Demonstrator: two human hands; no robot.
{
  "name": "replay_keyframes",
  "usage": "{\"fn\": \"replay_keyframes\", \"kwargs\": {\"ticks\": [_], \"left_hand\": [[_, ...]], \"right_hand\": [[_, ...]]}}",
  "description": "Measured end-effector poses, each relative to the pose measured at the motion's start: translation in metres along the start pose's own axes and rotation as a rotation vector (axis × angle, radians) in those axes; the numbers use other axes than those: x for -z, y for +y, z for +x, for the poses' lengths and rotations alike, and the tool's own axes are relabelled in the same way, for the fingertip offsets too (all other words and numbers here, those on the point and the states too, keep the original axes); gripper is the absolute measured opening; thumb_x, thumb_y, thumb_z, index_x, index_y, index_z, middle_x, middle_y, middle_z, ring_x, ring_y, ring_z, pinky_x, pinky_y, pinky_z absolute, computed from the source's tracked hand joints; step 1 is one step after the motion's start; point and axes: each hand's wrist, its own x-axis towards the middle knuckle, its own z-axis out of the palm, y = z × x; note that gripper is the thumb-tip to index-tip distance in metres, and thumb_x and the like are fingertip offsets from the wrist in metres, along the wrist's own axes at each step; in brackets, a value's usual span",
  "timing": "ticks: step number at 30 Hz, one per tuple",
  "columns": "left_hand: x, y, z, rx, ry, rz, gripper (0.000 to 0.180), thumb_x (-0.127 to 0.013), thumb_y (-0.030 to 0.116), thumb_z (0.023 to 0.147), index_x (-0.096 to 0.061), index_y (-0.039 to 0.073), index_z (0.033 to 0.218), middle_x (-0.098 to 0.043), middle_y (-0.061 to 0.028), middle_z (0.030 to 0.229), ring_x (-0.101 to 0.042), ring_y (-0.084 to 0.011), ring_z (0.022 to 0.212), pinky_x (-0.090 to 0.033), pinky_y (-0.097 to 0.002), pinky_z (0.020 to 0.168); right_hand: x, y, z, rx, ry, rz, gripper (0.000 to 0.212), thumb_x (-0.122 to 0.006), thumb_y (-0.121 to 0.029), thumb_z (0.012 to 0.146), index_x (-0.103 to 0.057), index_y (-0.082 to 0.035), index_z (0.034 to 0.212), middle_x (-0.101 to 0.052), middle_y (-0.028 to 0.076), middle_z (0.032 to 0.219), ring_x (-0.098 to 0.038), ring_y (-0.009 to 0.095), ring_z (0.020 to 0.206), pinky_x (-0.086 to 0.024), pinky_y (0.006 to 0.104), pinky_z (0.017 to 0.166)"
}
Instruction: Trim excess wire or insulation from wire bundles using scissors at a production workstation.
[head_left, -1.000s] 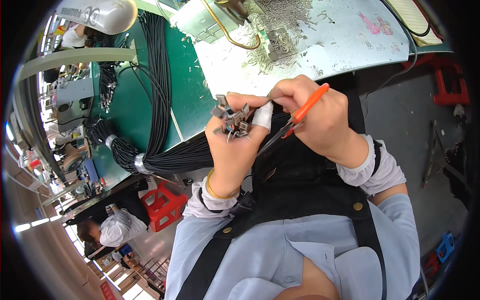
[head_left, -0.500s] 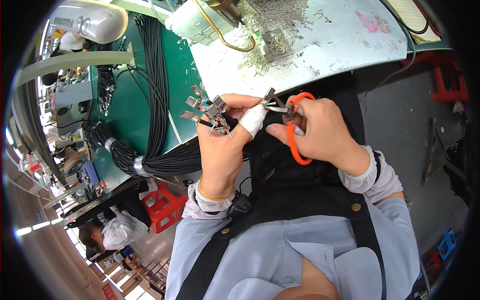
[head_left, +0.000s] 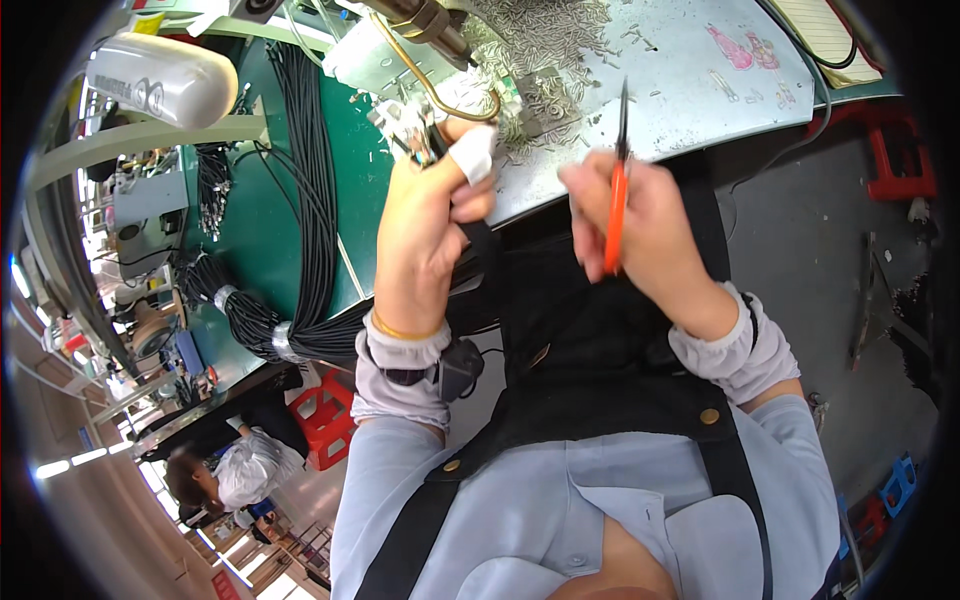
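Note:
My left hand (head_left: 425,215) is closed around several black cables (head_left: 485,250), whose metal connectors (head_left: 400,125) bunch above its fingers. The connectors and bared coloured wires are partly blurred, close by the bent brass tube (head_left: 440,95) of the bench machine. White tape (head_left: 474,155) wraps the thumb of that hand. At the sheet's front edge, my right hand (head_left: 640,220) grips orange-handled pliers (head_left: 616,215). They appear edge-on, their narrow dark tip pointing away from me over the white sheet. Motion blurs these fingers.
Small metal pins (head_left: 560,30) lie heaped on the white sheet (head_left: 680,100) around the machine's nozzle (head_left: 455,45). Bundled black cables (head_left: 300,190) stretch along the green table (head_left: 350,180) on the left. A red stool (head_left: 322,420) and another person (head_left: 255,465) are at lower left.
My left hand has carried the cables and connectors forward to the machine. My right hand has drawn the pliers away from the connector and turned them so their tip points forward.

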Motion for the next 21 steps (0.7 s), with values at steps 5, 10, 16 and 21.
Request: {"fn": "replay_keyframes", "kwargs": {"ticks": [5, 10, 16, 21], "left_hand": [[-0.006, 0.010, 0.023, 0.020, 0.009, 0.021, 0.010, -0.058, 0.000, 0.077, -0.055, 0.001, 0.086, -0.043, 0.0034, 0.061, -0.030, -0.0028, 0.044, -0.021, -0.0168, 0.038], [-0.002, 0.016, 0.026, 0.065, 0.024, 0.080, 0.009, -0.058, 0.001, 0.077, -0.054, 0.001, 0.085, -0.042, 0.0034, 0.060, -0.029, -0.0024, 0.044, -0.021, -0.0163, 0.037], [0.002, 0.016, 0.028, 0.078, 0.002, 0.070, 0.008, -0.059, 0.002, 0.077, -0.054, 0.002, 0.084, -0.042, 0.0036, 0.060, -0.029, -0.0022, 0.044, -0.020, -0.0159, 0.037], [0.001, 0.014, 0.028, 0.032, 0.022, 0.086, 0.007, -0.059, 0.003, 0.078, -0.053, 0.003, 0.082, -0.043, 0.0038, 0.060, -0.029, -0.0017, 0.044, -0.020, -0.0158, 0.037]], "right_hand": [[0.011, 0.000, 0.054, 0.498, 0.261, -0.402, 0.022, -0.052, -0.021, 0.086, -0.050, -0.003, 0.074, -0.045, -0.001, 0.049, -0.042, 0.006, 0.038, -0.033, 0.0200, 0.035], [0.007, -0.022, 0.073, 0.195, 0.013, -0.360, 0.021, -0.054, -0.020, 0.085, -0.051, 0.000, 0.081, -0.043, -0.001, 0.051, -0.040, 0.006, 0.037, -0.032, 0.0209, 0.036], [0.005, -0.024, 0.073, 0.181, 0.013, -0.303, 0.019, -0.056, -0.018, 0.084, -0.051, 0.000, 0.082, -0.042, -0.001, 0.050, -0.038, 0.006, 0.038, -0.031, 0.0220, 0.036], [0.007, -0.018, 0.077, 0.194, 0.016, -0.293, 0.017, -0.056, -0.017, 0.084, -0.051, 0.000, 0.082, -0.042, -0.001, 0.050, -0.039, 0.006, 0.039, -0.031, 0.0217, 0.037]]}}
